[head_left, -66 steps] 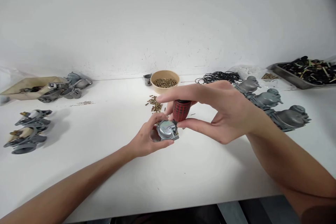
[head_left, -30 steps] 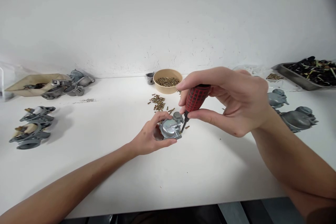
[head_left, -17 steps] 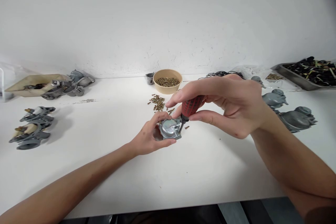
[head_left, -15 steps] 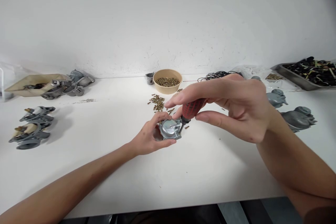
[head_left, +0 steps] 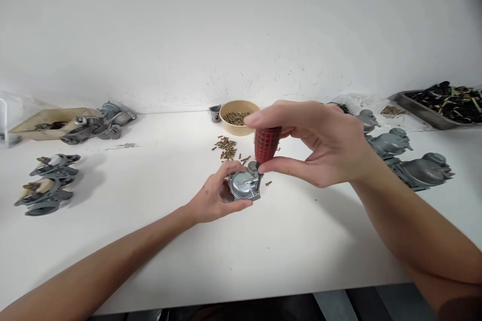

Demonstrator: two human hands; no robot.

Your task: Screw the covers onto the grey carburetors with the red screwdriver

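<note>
My left hand [head_left: 213, 195] is wrapped round a silvery metal part [head_left: 243, 185] with a rounded cover, holding it on the white table. Above it, my right hand [head_left: 316, 143] grips the red and black handle of a screwdriver [head_left: 267, 144] between thumb and fingers. The screwdriver stands nearly upright, its shaft reaching down to the right edge of the metal part, where a small brass screw shows. Its very tip is hard to make out. Loose brass screws [head_left: 227, 148] lie just behind the part, and one screw [head_left: 268, 183] lies to its right.
Behind the loose screws stands a tan bowl [head_left: 241, 130] of brass screws, beside a small grey part [head_left: 215, 113]. Grey metal assemblies sit at left [head_left: 47, 195] and right [head_left: 427, 169]. A beige tray [head_left: 45, 133] is back left; a metal tray [head_left: 425, 110] holds black pieces back right.
My right hand has shifted left and its grip on the handle has changed. The screwdriver handle now stands more upright. My left hand and the metal part have stayed nearly in place.
</note>
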